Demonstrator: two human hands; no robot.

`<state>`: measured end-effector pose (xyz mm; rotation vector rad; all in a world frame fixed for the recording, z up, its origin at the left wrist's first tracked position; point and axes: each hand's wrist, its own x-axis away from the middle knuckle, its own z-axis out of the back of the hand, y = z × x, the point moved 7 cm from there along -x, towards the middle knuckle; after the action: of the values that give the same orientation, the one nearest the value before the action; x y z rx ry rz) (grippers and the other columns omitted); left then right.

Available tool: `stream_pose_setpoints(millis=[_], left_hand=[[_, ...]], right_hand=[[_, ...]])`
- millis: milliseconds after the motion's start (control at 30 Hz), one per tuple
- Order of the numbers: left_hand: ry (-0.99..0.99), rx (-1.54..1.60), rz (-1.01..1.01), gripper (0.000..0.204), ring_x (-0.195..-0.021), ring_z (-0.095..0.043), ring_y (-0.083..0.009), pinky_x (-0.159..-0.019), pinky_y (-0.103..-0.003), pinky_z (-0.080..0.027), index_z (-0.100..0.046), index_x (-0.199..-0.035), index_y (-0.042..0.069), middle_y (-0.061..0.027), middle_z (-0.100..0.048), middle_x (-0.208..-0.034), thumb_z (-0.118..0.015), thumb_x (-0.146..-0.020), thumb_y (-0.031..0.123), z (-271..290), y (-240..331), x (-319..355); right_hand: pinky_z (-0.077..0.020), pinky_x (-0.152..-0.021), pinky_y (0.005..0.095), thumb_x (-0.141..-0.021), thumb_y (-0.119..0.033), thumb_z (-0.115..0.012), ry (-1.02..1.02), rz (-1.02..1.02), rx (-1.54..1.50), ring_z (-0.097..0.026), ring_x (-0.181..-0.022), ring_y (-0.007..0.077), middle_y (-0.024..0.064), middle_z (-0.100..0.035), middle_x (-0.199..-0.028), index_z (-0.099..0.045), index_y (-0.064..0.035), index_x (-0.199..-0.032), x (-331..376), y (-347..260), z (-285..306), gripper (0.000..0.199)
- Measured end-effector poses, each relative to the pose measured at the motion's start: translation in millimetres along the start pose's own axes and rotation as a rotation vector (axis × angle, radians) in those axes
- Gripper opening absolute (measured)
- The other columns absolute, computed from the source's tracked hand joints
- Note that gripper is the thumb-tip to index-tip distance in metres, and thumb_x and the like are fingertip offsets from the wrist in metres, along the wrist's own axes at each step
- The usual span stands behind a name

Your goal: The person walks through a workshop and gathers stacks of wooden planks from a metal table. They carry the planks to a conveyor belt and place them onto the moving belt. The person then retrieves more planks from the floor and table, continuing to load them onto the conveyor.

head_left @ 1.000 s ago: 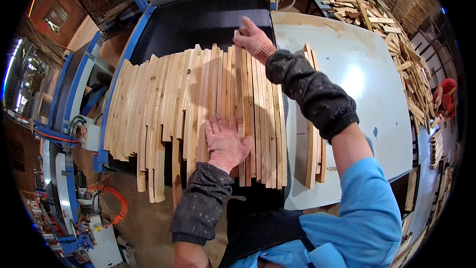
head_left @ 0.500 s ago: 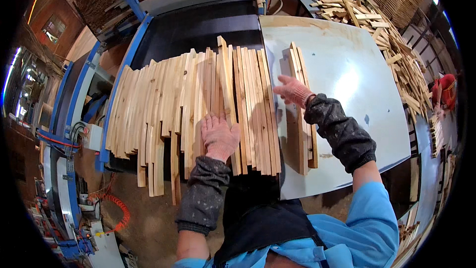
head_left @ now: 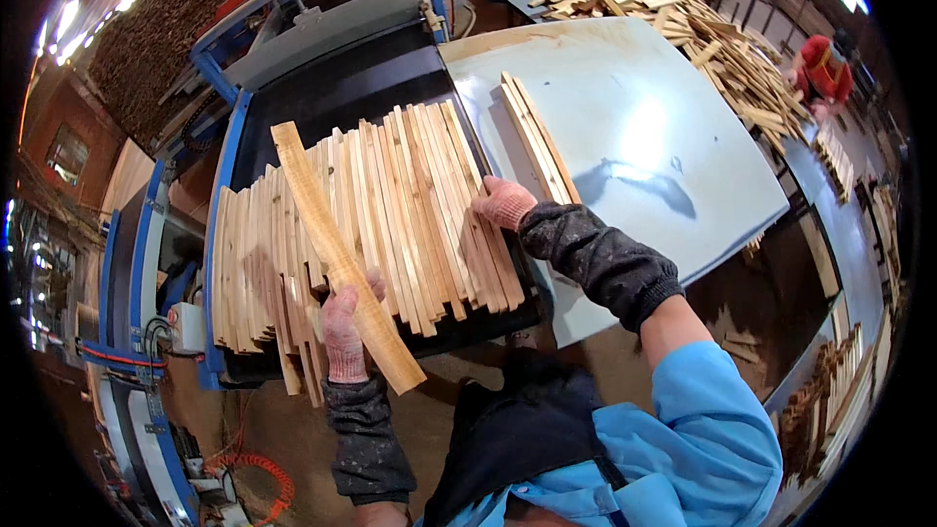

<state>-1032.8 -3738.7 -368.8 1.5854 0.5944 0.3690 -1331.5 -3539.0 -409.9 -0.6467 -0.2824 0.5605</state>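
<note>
My left hand (head_left: 346,327), in a pink glove, grips a long flat wooden slat (head_left: 346,268) and holds it tilted above a row of wooden strips (head_left: 420,215). The strips lie side by side on a black conveyor belt (head_left: 366,88), their near ends uneven. At the right end of the row, my right hand (head_left: 506,203), gloved the same way, has its fingers curled over the outermost strips. Its fingertips are partly hidden. Beyond that hand, a pair of wooden strips (head_left: 539,137) lies on a pale metal table (head_left: 605,78).
Blue machine framing (head_left: 226,166) borders the belt on the left. Loose wood offcuts (head_left: 673,20) are heaped at the back right. A person in red (head_left: 825,68) stands at the far right. A coiled orange hose (head_left: 273,478) hangs at lower left.
My left hand has lifted a slat off the row and moved left with it. My right hand has gone from above the table strips to the row's right end. The view has shifted.
</note>
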Motion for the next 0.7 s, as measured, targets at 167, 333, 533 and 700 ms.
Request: stream_pose_setpoints(millis=[167,333,533,700], left_hand=[[0.010,0.073,0.042,0.077,-0.113,-0.072,-0.0329,-0.105,-0.045,-0.057,-0.050,-0.147,-0.015,-0.0280,-0.069,-0.129,-0.062,-0.094,0.040,37,8,59],[-0.062,0.099,-0.028,0.082,-0.113,-0.072,-0.0316,-0.105,-0.046,-0.057,-0.046,-0.153,-0.006,-0.0256,-0.069,-0.131,-0.067,-0.096,0.049,109,-10,93],[-0.023,0.239,0.006,0.082,-0.116,-0.071,-0.0325,-0.107,-0.047,-0.057,-0.042,-0.157,-0.001,-0.0234,-0.067,-0.132,-0.075,-0.096,0.043,131,-14,114],[0.044,0.281,0.008,0.080,-0.115,-0.070,-0.0344,-0.107,-0.047,-0.057,-0.042,-0.156,-0.003,-0.0238,-0.067,-0.130,-0.074,-0.096,0.040,132,-17,123]], right_hand=[[-0.0388,-0.125,0.0483,-0.106,-0.028,-0.056,0.288,0.019,0.588,-0.043,-0.154,0.0389,0.0241,-0.037,-0.169,-0.036,-0.0031,-0.164,40,36,15,0.067],[-0.0176,-0.133,0.0534,-0.107,-0.023,-0.050,0.254,-0.101,0.819,-0.024,-0.163,0.0398,0.0215,-0.028,-0.175,-0.035,-0.0070,-0.166,73,54,3,0.063],[-0.0345,-0.127,0.0444,-0.105,-0.014,-0.056,0.267,-0.014,0.937,-0.039,-0.155,0.0344,0.0194,-0.042,-0.165,-0.046,-0.0070,-0.157,67,46,-9,0.053],[-0.0517,-0.111,0.0386,-0.104,-0.011,-0.058,0.226,-0.055,0.708,-0.057,-0.137,0.0328,0.0180,-0.057,-0.149,-0.045,-0.0055,-0.156,55,39,3,0.054]])
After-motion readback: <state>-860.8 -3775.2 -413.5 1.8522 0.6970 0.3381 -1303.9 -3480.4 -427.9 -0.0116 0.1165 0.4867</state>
